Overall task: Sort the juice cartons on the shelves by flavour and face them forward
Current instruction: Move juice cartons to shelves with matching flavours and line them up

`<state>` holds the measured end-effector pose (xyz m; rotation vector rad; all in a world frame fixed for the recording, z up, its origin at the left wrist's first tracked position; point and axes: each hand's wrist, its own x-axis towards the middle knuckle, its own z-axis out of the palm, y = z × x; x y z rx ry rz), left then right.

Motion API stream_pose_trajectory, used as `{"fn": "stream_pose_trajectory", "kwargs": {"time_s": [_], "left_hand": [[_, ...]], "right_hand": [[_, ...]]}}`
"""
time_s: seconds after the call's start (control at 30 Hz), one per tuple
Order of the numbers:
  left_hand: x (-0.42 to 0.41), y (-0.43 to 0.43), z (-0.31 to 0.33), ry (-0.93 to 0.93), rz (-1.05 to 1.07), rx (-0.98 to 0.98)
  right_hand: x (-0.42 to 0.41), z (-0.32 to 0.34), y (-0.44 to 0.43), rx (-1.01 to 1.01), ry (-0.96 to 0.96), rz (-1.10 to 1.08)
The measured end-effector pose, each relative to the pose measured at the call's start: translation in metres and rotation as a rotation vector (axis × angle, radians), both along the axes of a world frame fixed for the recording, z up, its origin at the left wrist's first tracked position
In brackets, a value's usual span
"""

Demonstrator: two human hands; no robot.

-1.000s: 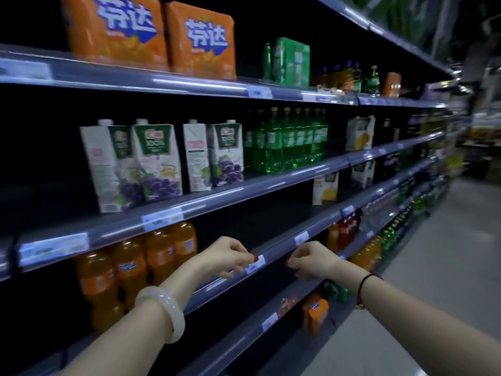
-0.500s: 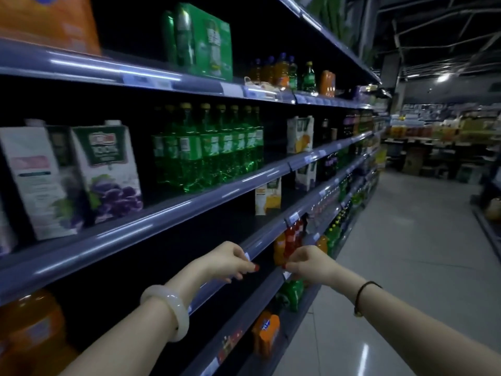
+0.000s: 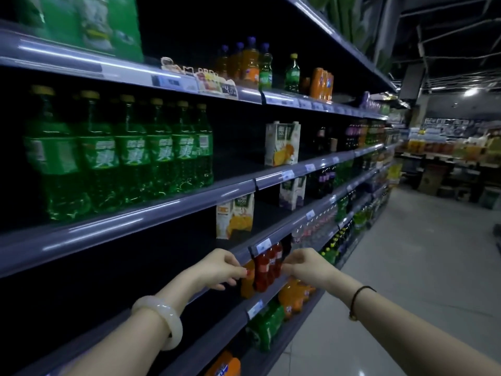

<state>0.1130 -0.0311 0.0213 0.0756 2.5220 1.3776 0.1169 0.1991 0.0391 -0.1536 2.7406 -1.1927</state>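
Both arms reach toward the shelf edge low in the view. The left hand and right hand are loosely curled, fingers nearly closed, holding nothing. An orange juice carton stands just above them; a second orange carton sits one shelf higher, and a purple carton stands beyond, right of the green bottles

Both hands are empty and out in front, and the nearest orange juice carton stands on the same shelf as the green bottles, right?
Not quite. Both hands, left hand and right hand, are empty and out in front, but the nearest orange juice carton stands one shelf below the green bottles, as the head view shows.
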Motion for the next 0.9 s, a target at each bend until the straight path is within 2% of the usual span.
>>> {"fn": "stream_pose_trajectory", "kwargs": {"time_s": [0.17,0.43,0.7,0.9], "left_hand": [[-0.059,0.027,-0.008,0.007,0.119,-0.028],[-0.160,0.029,-0.018,-0.020,0.266,-0.082],[-0.261,0.033,-0.034,-0.042,0.410,-0.025],[-0.298,0.041,-0.047,-0.097,0.500,0.024]], "right_hand": [[-0.071,-0.009,0.032,-0.017,-0.004,0.078],[-0.203,-0.028,0.037,-0.039,-0.024,0.175],[-0.336,-0.042,0.035,-0.085,-0.063,0.278],[-0.410,-0.069,0.039,-0.075,-0.117,0.342]]}}
